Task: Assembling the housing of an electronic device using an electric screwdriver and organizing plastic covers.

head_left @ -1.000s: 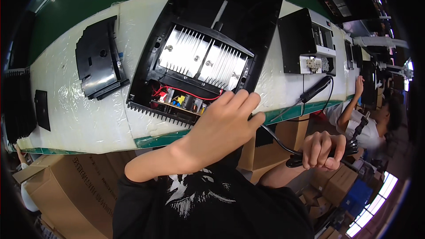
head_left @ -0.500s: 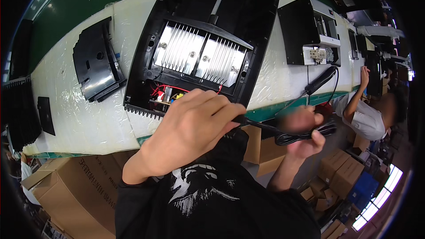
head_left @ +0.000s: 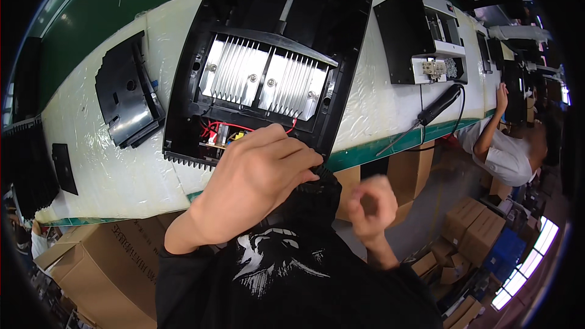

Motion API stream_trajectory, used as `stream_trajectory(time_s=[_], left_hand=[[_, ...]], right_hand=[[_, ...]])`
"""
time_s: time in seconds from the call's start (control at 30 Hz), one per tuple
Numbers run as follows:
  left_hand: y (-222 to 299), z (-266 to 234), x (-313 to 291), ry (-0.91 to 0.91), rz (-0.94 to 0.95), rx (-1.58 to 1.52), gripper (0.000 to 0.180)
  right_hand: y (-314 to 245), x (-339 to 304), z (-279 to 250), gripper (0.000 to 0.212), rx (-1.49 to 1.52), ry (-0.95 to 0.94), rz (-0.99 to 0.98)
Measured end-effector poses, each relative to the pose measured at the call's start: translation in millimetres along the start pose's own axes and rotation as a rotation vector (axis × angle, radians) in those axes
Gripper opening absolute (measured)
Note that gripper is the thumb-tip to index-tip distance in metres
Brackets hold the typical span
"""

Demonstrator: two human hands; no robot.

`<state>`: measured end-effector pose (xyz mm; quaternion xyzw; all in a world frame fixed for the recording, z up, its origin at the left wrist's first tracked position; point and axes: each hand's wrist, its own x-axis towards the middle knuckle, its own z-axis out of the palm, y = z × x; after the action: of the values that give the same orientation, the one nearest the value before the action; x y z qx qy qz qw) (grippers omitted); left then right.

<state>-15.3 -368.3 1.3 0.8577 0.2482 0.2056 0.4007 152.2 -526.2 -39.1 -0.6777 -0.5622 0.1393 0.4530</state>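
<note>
A large black plastic housing (head_left: 317, 0) with two silver finned heat sinks (head_left: 234, 70) lies on the bench before me. Red wires and a small circuit board (head_left: 213, 140) show at its near end. My left hand (head_left: 256, 167) is closed at the near right corner of the housing, gripping a black cable (head_left: 320, 180). The cable's dark bundle hangs just below those fingertips, partly hidden against my black shirt. To the right, off the bench edge, my right hand (head_left: 372, 207) is blurred, its fingers loosely curled and apart from the thumb, with nothing visible in it.
Black panels (head_left: 129, 94) lie left of the housing. On the right are an open metal box (head_left: 420, 36) with a terminal block and a black-handled screwdriver (head_left: 440, 105) near the bench edge. A co-worker (head_left: 509, 146) is at far right; cardboard boxes (head_left: 103, 262) stand below.
My right hand has let go of the coiled cable and moved left and a little down. The cable bundle now hangs by my left hand, which stays at the housing's corner. The view has shifted slightly.
</note>
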Motion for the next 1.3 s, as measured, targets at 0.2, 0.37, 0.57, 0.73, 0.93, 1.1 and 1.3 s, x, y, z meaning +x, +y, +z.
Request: stream_trajectory(time_s=[0.2,0.37,0.57,0.73,0.93,1.1,1.3], left_hand=[[-9,0,-3,-0.022,0.001,-0.136,0.021],[-14,-1,-7,0.002,0.025,-0.164,0.021],[-9,0,-5,-0.007,-0.054,-0.113,0.021],[-5,-1,1,-0.074,-0.104,-0.080,0.020],[-8,5,2,-0.103,-0.129,-0.091,0.022],[-10,3,7,-0.146,-0.094,-0.083,0.020],[-16,2,-7,-0.010,-0.003,-0.050,0.019]], right_hand=[[1,35,16,0.019,0.425,-0.419,0.277],[-11,52,11,0.033,0.606,-0.627,0.744],[-8,61,8,0.039,0.533,-0.637,0.731],[-2,64,6,0.038,0.543,-0.683,0.709],[-2,61,4,0.035,0.549,-0.643,0.675],[31,59,5,0.028,0.615,-0.816,0.792],[23,38,19,0.016,0.747,-0.584,0.846]])
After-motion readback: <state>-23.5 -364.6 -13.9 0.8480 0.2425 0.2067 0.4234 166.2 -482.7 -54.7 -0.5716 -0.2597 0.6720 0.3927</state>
